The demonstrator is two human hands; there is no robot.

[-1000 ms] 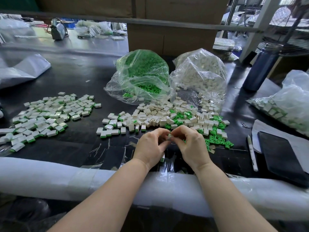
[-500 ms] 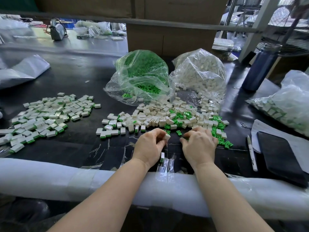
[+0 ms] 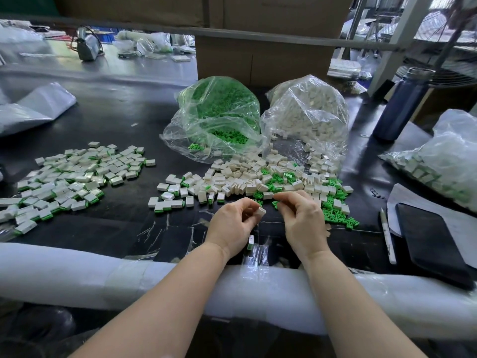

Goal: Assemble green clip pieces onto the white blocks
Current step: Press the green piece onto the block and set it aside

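My left hand (image 3: 233,224) pinches a white block (image 3: 260,211) between thumb and fingers, just above the black table near its front edge. My right hand (image 3: 302,220) is close beside it with curled fingers, pinching a small green clip (image 3: 275,203) at its fingertips. Right behind both hands lies a loose heap of white blocks (image 3: 240,182) mixed with green clips (image 3: 335,213). One finished block with a green edge (image 3: 250,242) lies under my left wrist.
A pile of finished blocks (image 3: 69,182) lies at the left. Behind the heap stand a bag of green clips (image 3: 219,117) and a bag of white blocks (image 3: 307,117). At the right are a dark bottle (image 3: 402,102), another bag (image 3: 444,161), a pen (image 3: 387,236) and a black tablet (image 3: 433,241). A padded white rail (image 3: 77,270) runs along the front.
My hands parted after being pressed together. The right hand reached down to the green clips and lifted back with one. The left hand now shows a white block at its fingertips.
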